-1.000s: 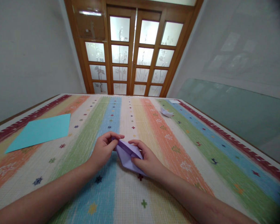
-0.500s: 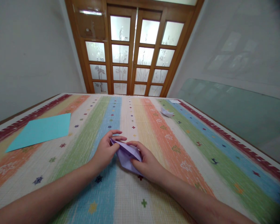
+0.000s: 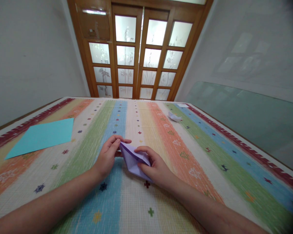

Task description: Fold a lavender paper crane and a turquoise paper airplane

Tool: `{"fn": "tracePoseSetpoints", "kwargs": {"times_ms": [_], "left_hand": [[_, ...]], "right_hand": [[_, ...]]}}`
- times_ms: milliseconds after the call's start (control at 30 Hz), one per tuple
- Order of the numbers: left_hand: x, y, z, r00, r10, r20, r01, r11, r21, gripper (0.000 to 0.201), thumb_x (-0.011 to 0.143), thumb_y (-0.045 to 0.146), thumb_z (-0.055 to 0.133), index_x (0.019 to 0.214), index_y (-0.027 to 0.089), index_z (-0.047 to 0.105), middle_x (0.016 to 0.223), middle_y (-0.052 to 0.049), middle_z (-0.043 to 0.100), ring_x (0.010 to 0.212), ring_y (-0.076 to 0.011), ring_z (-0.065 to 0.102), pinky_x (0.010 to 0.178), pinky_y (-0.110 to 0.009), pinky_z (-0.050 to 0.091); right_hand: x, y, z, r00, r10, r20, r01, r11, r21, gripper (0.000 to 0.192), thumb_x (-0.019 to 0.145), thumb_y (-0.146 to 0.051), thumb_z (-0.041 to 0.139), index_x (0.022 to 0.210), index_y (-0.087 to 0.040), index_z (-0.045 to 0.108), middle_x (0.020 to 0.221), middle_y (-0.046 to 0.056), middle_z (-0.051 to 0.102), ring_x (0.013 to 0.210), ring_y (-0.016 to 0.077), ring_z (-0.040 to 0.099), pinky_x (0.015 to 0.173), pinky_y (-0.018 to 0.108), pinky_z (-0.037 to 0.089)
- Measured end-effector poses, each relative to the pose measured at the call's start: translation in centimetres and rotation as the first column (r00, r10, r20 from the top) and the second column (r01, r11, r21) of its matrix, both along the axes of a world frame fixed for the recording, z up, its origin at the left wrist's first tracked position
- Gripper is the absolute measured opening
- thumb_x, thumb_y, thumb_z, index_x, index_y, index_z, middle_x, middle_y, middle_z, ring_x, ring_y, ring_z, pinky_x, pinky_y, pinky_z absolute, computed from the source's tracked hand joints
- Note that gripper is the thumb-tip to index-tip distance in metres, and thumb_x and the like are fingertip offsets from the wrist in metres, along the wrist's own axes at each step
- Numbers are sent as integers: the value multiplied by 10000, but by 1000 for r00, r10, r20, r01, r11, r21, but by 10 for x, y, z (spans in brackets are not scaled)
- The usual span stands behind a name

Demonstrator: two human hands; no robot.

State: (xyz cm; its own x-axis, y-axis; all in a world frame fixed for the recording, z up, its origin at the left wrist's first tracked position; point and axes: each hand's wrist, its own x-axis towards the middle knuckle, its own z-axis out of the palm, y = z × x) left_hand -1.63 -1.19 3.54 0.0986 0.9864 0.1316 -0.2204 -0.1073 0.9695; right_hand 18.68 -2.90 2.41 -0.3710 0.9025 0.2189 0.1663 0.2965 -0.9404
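Note:
A folded purple sheet of paper (image 3: 132,160) is held between my two hands over the middle of the table. My right hand (image 3: 153,164) grips its right side, thumb on the near face and fingers over the top edge. At the paper's upper left corner, the thumb and forefinger of my left hand (image 3: 110,154) close on the tip. The folded sheet is tilted, with a layer standing up along its top edge.
A flat turquoise sheet of paper (image 3: 42,136) lies at the left. Toward the far right sits a small pale folded paper piece (image 3: 174,117), with a white slip (image 3: 183,105) beyond it. A striped tablecloth (image 3: 146,224) covers the table.
My left hand has shifted slightly left, its thumb moving up to the corner of the purple paper. The paper and my right hand have moved a little to the right.

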Motion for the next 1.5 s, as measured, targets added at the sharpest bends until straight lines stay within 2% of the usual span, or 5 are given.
{"fn": "tracePoseSetpoints", "kwargs": {"times_ms": [233, 900, 1100, 1367, 1500], "left_hand": [[4, 2, -2, 997, -15, -75, 10, 998, -69, 554, 860, 495, 685, 1276, 206, 460, 989, -82, 741, 604, -128, 620, 550, -238, 518], [5, 3, -5, 1000, -15, -19, 13, 995, -95, 595, 867, 527, 671, 1338, 210, 495, 1032, -99, 727, 651, -141, 631, 555, -229, 500], [6, 7, -20, 989, -128, -69, 111, 970, -217, 421, 838, 531, 668, 1017, 154, 728, 931, -96, 712, 739, -178, 635, 599, -235, 477], [6, 4, -20, 989, -62, -135, 42, 988, -149, 417, 863, 552, 627, 1006, 176, 739, 868, -58, 690, 688, -167, 595, 582, -243, 453], [8, 2, -19, 992, -42, -122, 29, 993, -110, 373, 886, 530, 616, 961, 185, 736, 855, -38, 660, 689, -153, 564, 586, -230, 428]], "right_hand": [[1, 0, 2, 996, 27, 80, -41, 982, 186, 522, 724, 22, 543, 1147, -265, 649, 1221, 52, 592, 1171, 205, 557, 1033, 399, 429], [-2, 0, 2, 998, -14, 64, 8, 997, 82, 281, 777, -133, 688, 1031, -247, 647, 1084, 36, 633, 1052, 210, 585, 954, 384, 442], [0, -2, 7, 994, 4, 110, -15, 995, 99, 271, 751, -101, 695, 974, -253, 671, 1112, 38, 608, 1065, 211, 579, 958, 383, 431], [-2, 0, -1, 998, 22, 59, -23, 1000, 20, 158, 818, -236, 711, 955, -235, 633, 1059, 34, 623, 998, 209, 591, 884, 365, 458], [-4, -2, -2, 996, 17, -86, -32, 985, -171, 516, 779, -220, 726, 1236, -281, 495, 1181, 47, 590, 889, 171, 626, 752, 317, 509]]}}
